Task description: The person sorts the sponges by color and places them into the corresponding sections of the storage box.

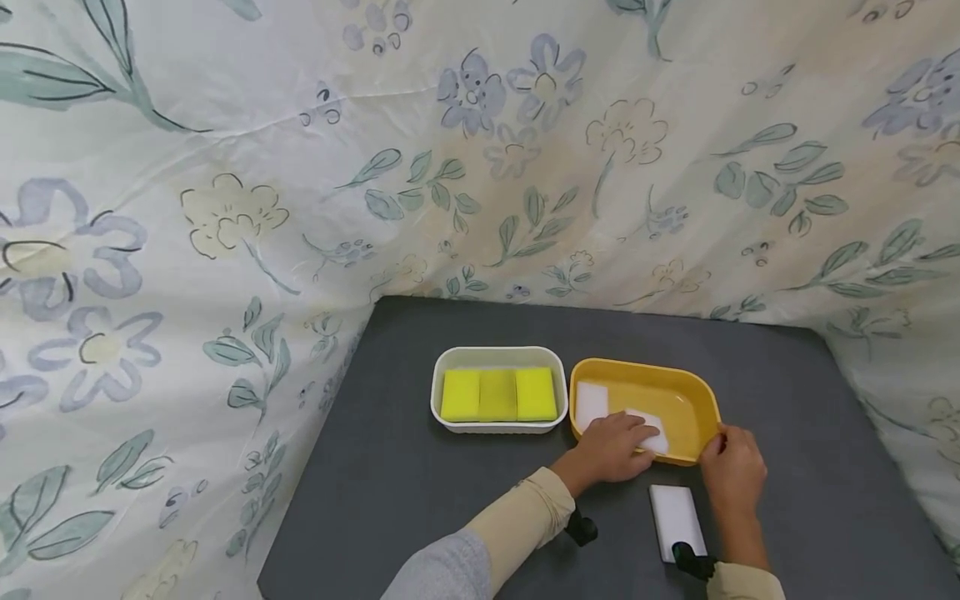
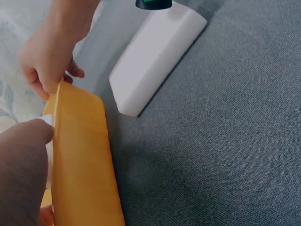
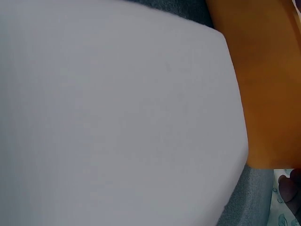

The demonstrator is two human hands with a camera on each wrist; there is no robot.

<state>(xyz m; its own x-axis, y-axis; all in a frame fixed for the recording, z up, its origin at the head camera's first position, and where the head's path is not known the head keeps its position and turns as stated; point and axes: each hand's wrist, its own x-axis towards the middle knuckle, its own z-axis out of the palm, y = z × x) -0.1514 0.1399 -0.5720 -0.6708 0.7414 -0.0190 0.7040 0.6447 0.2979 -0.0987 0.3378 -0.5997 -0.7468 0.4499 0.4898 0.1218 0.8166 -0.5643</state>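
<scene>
A yellow plastic tub (image 1: 686, 404) stands on the dark table with two white sponge blocks inside. One white sponge (image 1: 592, 403) lies against its left end. My left hand (image 1: 615, 447) reaches over the near rim and holds the other white sponge (image 1: 654, 433) between thumb and fingers; the hand partly covers it. My right hand (image 1: 733, 467) pinches the tub's rim at the near right corner. A third white sponge block (image 1: 677, 521) lies flat on the table in front of the tub, beside the right forearm. It fills much of the right wrist view.
Left of the yellow tub, close beside it, stands a white tub (image 1: 499, 426) holding yellow sponges (image 1: 498, 395) in a row. The grey-black table (image 1: 390, 492) meets a flower-printed cloth (image 1: 480, 167) at the back and sides.
</scene>
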